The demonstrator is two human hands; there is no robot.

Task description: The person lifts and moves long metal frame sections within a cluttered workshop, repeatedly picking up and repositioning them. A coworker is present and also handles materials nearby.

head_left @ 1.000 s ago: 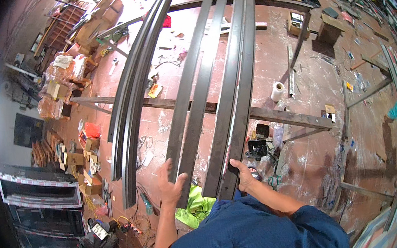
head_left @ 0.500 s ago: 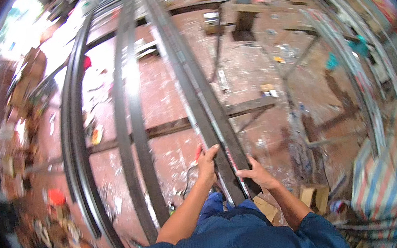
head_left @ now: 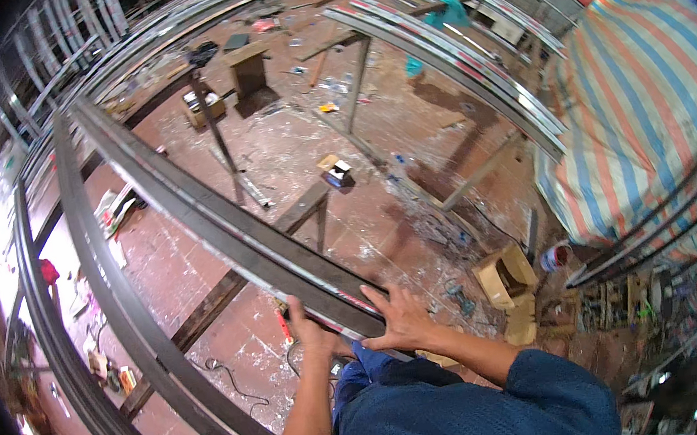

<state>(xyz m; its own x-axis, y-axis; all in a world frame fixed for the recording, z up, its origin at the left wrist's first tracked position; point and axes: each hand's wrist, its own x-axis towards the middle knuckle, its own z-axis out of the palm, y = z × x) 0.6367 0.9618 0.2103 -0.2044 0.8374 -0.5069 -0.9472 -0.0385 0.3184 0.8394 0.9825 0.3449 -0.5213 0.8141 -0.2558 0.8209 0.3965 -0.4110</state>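
Note:
Two long dark metal profiles [head_left: 222, 222] lie side by side, running from the far left toward my body. My left hand [head_left: 314, 337] is closed around the near end at its left edge, thumb on top and the other fingers mostly hidden. A slim red object [head_left: 283, 322] shows beside that hand; I cannot tell whether it is held or lies below. My right hand [head_left: 403, 318] grips the right edge near the end, with fingertips and thumb on the upper face. A pale, red-marked strip runs along the profiles between my hands.
More metal profiles [head_left: 134, 316] lie to the left across a wooden crossbar [head_left: 206, 313]. Another bundle [head_left: 461, 78] rests on a stand at far right. A striped sheet [head_left: 642, 102], an open cardboard box [head_left: 503, 273] and a small box [head_left: 335, 170] are around; scraps and a cable litter the tiled floor.
My view has turned to the right, so the profiles now slant more to the left. My right hand has shifted from thumb-on-top at the edge to fingers laid over the upper face.

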